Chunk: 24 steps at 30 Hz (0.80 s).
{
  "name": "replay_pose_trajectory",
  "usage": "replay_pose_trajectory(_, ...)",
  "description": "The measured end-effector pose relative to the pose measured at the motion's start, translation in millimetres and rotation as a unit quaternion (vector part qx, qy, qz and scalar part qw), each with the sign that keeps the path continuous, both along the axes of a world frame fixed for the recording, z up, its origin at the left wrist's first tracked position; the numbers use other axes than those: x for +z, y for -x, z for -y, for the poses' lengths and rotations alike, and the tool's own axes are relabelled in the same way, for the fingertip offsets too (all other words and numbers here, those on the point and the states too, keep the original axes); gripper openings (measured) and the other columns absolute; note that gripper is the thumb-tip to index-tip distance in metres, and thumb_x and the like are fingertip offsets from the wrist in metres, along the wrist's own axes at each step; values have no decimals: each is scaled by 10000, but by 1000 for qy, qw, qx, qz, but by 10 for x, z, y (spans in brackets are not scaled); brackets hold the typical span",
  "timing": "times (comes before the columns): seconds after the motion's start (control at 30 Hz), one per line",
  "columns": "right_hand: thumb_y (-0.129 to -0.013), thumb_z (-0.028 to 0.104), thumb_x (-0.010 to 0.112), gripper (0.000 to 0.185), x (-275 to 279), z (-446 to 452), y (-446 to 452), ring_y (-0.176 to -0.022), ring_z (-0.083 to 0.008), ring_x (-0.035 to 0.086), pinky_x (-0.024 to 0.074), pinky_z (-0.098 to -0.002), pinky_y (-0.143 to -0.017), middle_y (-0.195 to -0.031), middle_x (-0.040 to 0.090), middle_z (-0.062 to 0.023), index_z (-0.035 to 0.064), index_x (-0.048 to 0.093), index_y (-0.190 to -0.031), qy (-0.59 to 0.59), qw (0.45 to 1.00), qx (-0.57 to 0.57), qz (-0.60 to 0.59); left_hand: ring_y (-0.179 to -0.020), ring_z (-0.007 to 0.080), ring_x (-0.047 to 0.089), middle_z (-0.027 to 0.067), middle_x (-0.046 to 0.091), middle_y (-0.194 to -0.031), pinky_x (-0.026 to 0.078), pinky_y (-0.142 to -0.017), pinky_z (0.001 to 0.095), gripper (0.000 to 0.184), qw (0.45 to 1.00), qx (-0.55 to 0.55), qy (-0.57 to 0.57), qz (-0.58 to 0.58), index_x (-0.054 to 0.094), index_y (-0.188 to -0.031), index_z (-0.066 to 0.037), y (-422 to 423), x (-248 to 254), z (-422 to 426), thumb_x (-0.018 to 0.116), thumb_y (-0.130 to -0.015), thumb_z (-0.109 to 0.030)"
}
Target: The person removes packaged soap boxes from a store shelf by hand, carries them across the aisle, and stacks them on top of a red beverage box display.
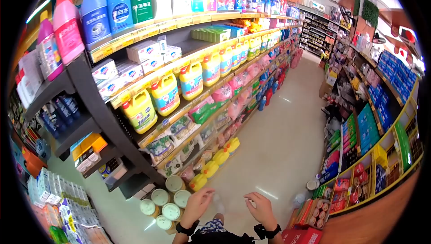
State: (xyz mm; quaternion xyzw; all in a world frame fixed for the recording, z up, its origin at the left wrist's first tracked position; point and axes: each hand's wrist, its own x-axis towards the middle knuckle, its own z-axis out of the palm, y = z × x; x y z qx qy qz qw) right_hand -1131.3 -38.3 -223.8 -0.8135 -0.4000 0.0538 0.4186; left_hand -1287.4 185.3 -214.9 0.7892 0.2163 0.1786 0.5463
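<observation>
My left hand (197, 204) hovers low in front of my body, its fingers loosely bent and apart with nothing in them. Closest to it are several round tubs (171, 211) with pale lids, standing on the floor at the shelf's end. To the right, my right hand (260, 208) is also raised and empty, its fingers half curled but not closed. Both wrists wear a black band. Between the hands, patterned shorts (212, 227) and a leg show below. Neither hand touches any goods.
On the left runs a long shelf with detergent bottles (121, 10), yellow jugs (165, 95), soap boxes (146, 51) and bagged goods (184, 127). Yellow bottles (210, 169) stand at its foot. A tiled aisle (278, 123) leads ahead. Shelves with blue packs (381, 105) line the right, above a red box (301, 236).
</observation>
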Motion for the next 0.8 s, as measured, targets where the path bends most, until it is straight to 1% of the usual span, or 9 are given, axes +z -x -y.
replay_pose_trajectory(0.07, -914, 73, 718, 185, -13, -140, -396, -902, -274, 744, 586, -355, -796, -1043, 745, -96, 68, 731, -1098, 0, 1000, -28, 9, -1017, 298, 734, 144, 736, -1195, 582, -881, 365, 258, 999, 27, -38, -2, 690, -1252, -47, -387, -8, -263, 635, -1002, -71)
replay_pose_trajectory(0.17, -911, 46, 724, 190, 50, -444, -1003, -893, -279, 746, 591, -364, -796, -1037, 751, -112, 51, 734, -1100, -5, 999, -46, -4, -1119, 317, 707, 159, 716, -1243, 565, -941, 379, 263, 995, 44, -52, 68, 684, -1248, -51, -1015, 41, -718, 641, -988, -46)
replay_pose_trajectory(0.27, -919, 25, 726, 192, 115, -854, -1585, -877, -295, 745, 595, -373, -788, -1029, 751, -135, 33, 730, -1111, -45, 999, -7, -4, -1214, 332, 667, 170, 699, -1271, 547, -999, 385, 264, 973, 90, -133, 166, 677, -1236, -38, -1564, 390, -1074, 651, -974, -17)
replay_pose_trajectory(0.3, -925, 19, 722, 187, 133, -1014, -1756, -877, -298, 746, 594, -370, -786, -1023, 749, -143, 27, 728, -1112, -47, 999, 4, 4, -1245, 370, 642, 173, 656, -1362, 530, -1046, 413, 292, 973, 96, -114, 175, 647, -1262, -17, -1679, 508, -1159, 657, -970, -4)
replay_pose_trajectory(0.4, -938, 3, 710, 178, 299, -1576, -2200, -876, -303, 749, 591, -362, -783, -1007, 745, -162, 13, 721, -1116, -56, 997, 48, 5, -1280, 400, 611, 154, 592, -1472, 511, -1078, 451, 329, 965, 140, -133, 177, 613, -1309, -11, -2000, 909, -1397, 652, -982, -16)
replay_pose_trajectory(0.5, -951, -14, 689, 188, 483, -2270, -2481, -872, -304, 753, 584, -360, -782, -1009, 732, -176, 6, 709, -1137, -112, 987, 119, -3, -1409, 402, 517, 152, 515, -1564, 497, -1095, 481, 364, 926, 172, -295, 164, 593, -1362, -32, -2176, 1095, -1690, 645, -1002, -48)
replay_pose_trajectory(0.53, -945, -18, 691, 197, 566, -2507, -2542, -875, -289, 750, 582, -353, -782, -1015, 738, -164, 6, 712, -1139, -125, 982, 143, -8, -1456, 373, 479, 139, 469, -1601, 437, -1170, 491, 357, 930, 178, -279, 161, 590, -1380, -56, -2207, 1221, -1736, 630, -1026, -53)
replay_pose_trajectory(0.67, -926, -20, 700, 237, 1115, -3368, -2760, -889, -267, 725, 563, -343, -779, -1058, 733, -140, 5, 701, -1162, -142, 964, 226, 19, -1486, 380, 455, 188, 449, -1624, 413, -1188, 465, 457, 884, 248, -366, 150, 557, -1412, -22, -2393, 1622, -2016, 665, -968, -20)
replay_pose_trajectory(0.8, -934, 17, 700, 261, 1618, -4216, -2981, -1005, -283, 699, 537, -366, -877, -1113, 711, -157, -2, 684, -1194, -270, 915, 301, -4, -1512, 409, 418, 210, 402, -1664, 374, -1210, 478, 485, 833, 347, -411, 129, 521, -1429, -11, -2643, 1900, -2260, 664, -966, -19)
